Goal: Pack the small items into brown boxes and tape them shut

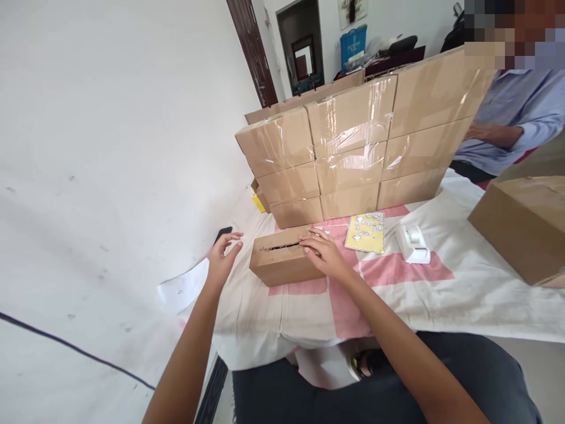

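Observation:
A small brown cardboard box [286,272] lies on the cloth in front of me, with a dark gap running between its top flaps. My right hand [321,252] rests on the right end of its top, fingers stretched out over the flaps. To the left of the box, my left hand [224,258] is in the air with thumb and fingers apart, holding nothing. A white tape dispenser [415,244] stands to the right, beside a yellow card [365,233] with small pale pieces on it.
Taped cardboard boxes [353,141] form a stacked wall behind the small box. A larger carton [521,227] sits at the right. A dark phone [223,233] and white paper [185,287] lie by the left wall. Beyond the stack, a person in a blue shirt [521,118] is at the right.

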`<state>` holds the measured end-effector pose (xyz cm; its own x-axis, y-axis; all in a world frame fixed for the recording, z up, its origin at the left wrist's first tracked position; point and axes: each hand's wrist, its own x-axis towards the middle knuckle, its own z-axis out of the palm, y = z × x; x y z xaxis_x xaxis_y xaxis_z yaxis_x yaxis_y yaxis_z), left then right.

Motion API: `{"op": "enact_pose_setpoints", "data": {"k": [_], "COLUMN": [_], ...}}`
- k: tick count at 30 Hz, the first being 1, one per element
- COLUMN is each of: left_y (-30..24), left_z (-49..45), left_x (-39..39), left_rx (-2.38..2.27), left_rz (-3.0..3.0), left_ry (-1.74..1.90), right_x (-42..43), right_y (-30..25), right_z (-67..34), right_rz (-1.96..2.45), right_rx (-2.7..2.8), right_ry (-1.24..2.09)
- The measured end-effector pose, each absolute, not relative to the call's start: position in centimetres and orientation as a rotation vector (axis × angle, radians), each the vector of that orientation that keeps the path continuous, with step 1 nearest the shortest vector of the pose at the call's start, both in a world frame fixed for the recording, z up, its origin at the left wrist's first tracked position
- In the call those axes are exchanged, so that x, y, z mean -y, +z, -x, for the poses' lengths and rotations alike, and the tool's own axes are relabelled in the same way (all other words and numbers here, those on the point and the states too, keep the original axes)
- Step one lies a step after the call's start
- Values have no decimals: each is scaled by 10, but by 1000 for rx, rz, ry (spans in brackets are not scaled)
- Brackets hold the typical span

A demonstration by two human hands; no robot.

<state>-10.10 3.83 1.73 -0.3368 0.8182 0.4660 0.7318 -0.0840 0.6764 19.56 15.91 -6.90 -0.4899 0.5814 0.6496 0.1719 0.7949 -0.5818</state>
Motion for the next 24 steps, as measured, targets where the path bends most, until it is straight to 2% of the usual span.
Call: {"op": "enact_pose_setpoints", "data": {"k": [8,24], "left_y": [18,2], "left_z": [98,110], "left_x": [-46,-60], "left_rx": [-1952,-2033], "left_rz": [-1747,-1904], "left_ry": [1189,854], "right_x": [-164,-165], "right_y": [-78,-80], "right_z": [-191,-188], "right_rz": [482,466], "right_rx": [1976,1943], "right_ry": [543,568]}}
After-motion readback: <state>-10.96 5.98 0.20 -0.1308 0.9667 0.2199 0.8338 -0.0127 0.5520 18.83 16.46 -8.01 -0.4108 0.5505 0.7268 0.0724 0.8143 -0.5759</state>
